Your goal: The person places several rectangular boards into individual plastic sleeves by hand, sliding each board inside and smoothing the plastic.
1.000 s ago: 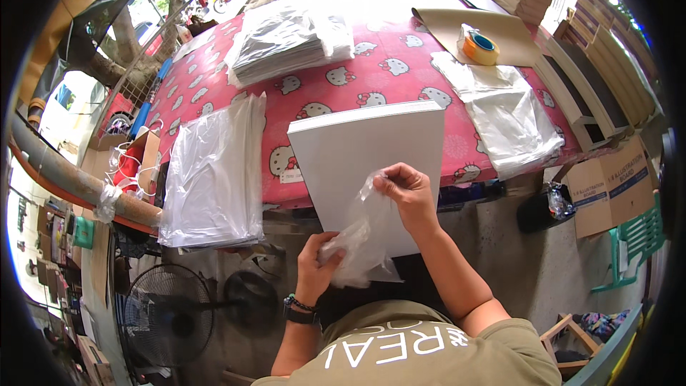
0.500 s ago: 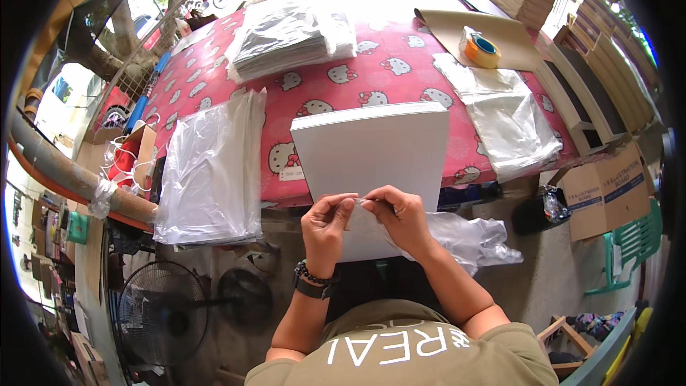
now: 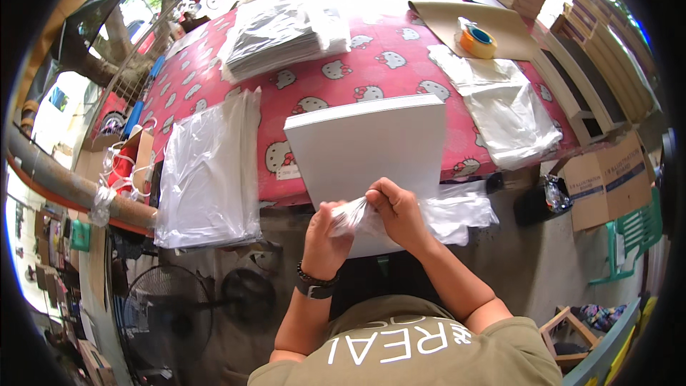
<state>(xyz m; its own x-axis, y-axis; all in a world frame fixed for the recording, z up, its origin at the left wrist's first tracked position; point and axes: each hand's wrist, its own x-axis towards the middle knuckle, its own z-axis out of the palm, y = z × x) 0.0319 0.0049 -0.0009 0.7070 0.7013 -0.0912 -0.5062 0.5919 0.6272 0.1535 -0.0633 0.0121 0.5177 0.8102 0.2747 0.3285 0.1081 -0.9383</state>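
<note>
A clear plastic bag (image 3: pixel 450 216) is gathered between my hands, its loose length trailing to the right past my right wrist. My left hand (image 3: pixel 327 239) is closed on the bunched edge of the plastic. Thumb and fingers of my right hand (image 3: pixel 394 211) pinch the same edge just beside it. Behind both hands a white rectangular block or stack of boards (image 3: pixel 368 146) leans against the table's near edge, tilted toward me. The plastic and my hands cover part of its lower half.
The pink patterned tablecloth (image 3: pixel 314 78) holds plastic-wrapped stacks (image 3: pixel 207 171) at left, another wrapped stack (image 3: pixel 271 39) farther back, folded clear bags (image 3: pixel 507 111) at right, and tape rolls (image 3: pixel 477 41) on brown paper. A standing fan (image 3: pixel 168 311) is at lower left, a green chair (image 3: pixel 629 236) at right.
My hands pinched the bag's edge fingertip to fingertip; now the plastic is bunched up in my left hand. The trailing part of the bag has shifted left and up.
</note>
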